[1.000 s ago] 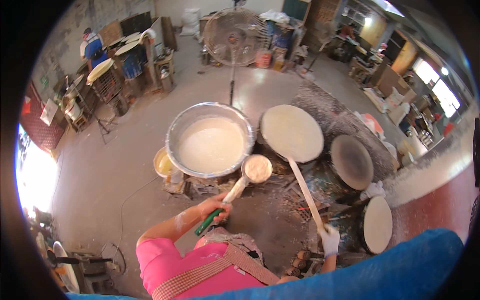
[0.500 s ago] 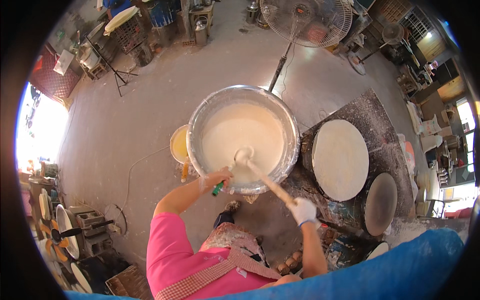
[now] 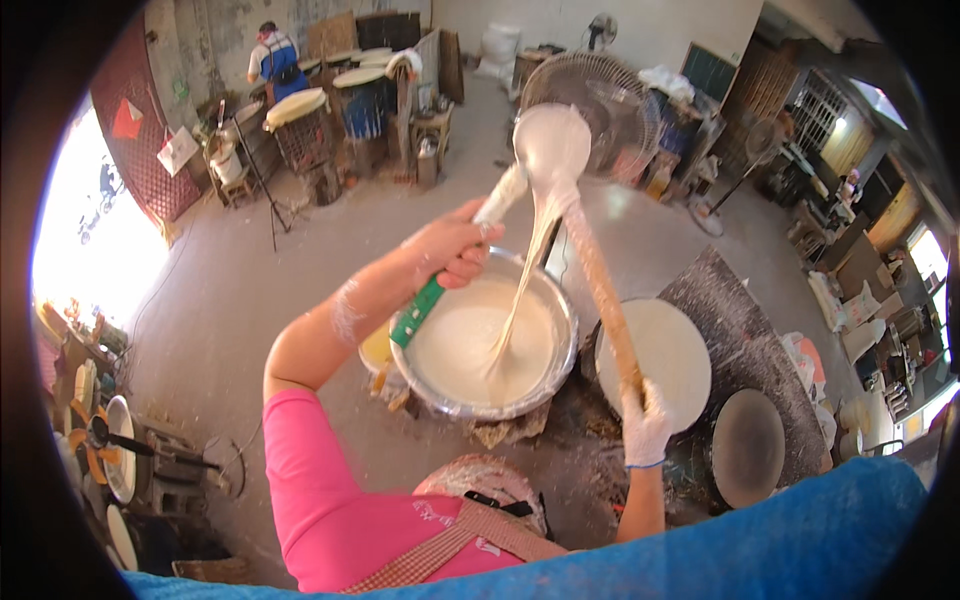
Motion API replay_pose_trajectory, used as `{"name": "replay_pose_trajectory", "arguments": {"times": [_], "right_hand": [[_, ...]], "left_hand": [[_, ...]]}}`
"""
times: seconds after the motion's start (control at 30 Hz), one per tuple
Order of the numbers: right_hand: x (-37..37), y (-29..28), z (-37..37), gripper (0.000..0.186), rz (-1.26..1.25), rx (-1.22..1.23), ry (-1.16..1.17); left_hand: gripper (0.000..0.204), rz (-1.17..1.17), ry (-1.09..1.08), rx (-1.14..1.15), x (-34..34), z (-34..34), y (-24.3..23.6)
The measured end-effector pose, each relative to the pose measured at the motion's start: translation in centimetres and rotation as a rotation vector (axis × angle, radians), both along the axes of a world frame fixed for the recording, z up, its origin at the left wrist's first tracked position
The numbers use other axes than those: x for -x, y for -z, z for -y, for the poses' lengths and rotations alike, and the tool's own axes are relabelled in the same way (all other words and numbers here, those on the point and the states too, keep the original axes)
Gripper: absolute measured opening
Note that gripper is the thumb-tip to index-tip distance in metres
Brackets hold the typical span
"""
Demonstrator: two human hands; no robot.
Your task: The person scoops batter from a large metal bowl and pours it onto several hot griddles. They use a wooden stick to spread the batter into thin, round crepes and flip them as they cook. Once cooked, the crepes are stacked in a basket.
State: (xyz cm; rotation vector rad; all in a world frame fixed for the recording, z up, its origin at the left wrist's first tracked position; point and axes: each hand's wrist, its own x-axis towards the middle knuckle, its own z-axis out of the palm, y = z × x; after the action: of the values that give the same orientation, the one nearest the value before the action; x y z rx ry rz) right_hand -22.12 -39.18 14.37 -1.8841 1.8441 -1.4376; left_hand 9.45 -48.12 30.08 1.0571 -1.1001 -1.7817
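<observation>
Head view, looking down: the left hand [image 3: 462,248], bare, is curled tightly around the ladle [image 3: 418,313] near the upper part of its green handle, fingers wrapped round it. Pale smears mark the left forearm [image 3: 345,310]. From that fist a whitish, batter-coated shaft slants far and right to a rounded mass of batter [image 3: 553,148], held up above the far side of the basin. The right hand [image 3: 646,420], in a white glove, is folded around the near end of a wooden stick [image 3: 607,300], which slants far and left into the same mass. The batter hides where the two tools' ends meet, so whether they touch cannot be told.

A stretched strand [image 3: 525,285] hangs from the mass down into the metal basin [image 3: 568,325], in front of the person and between the two forearms. More pale batter fills the basin below its rim.

Just left of the basin sits a yellow container [image 3: 375,350], partly hidden. To the right is a round pale-topped plate [image 3: 662,350], with a dark round plate [image 3: 749,448] nearer and farther right. On the far side stands a large fan [image 3: 628,115]; far left, a person in blue [image 3: 281,65] is near round-topped drums [image 3: 361,105]. Blue material [image 3: 800,525] crosses the near edge.
</observation>
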Motion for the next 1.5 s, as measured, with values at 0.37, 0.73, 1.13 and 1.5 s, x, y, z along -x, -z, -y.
{"name": "replay_pose_trajectory", "arguments": {"times": [0.37,0.73,1.13,1.5], "right_hand": [[-0.9,8.8,-0.8,0.018,0.591,-0.612,-0.16],[0.1,11.3,-7.1,0.018,0.745,-0.831,-0.006],[11.0,12.6,-17.7,0.02,0.724,-0.537,0.27],[25.6,16.5,-41.8,0.035,0.16,-0.699,1.049]], "left_hand": [[0.051,-0.106,0.045,-0.376,-2.7,0.5,11.2],[0.028,-0.163,0.252,-0.445,1.5,0.4,18.1],[0.034,-0.24,0.457,-0.618,21.5,-3.4,14.3],[0.028,-0.694,0.863,-1.471,51.7,-9.2,25.0]]}}
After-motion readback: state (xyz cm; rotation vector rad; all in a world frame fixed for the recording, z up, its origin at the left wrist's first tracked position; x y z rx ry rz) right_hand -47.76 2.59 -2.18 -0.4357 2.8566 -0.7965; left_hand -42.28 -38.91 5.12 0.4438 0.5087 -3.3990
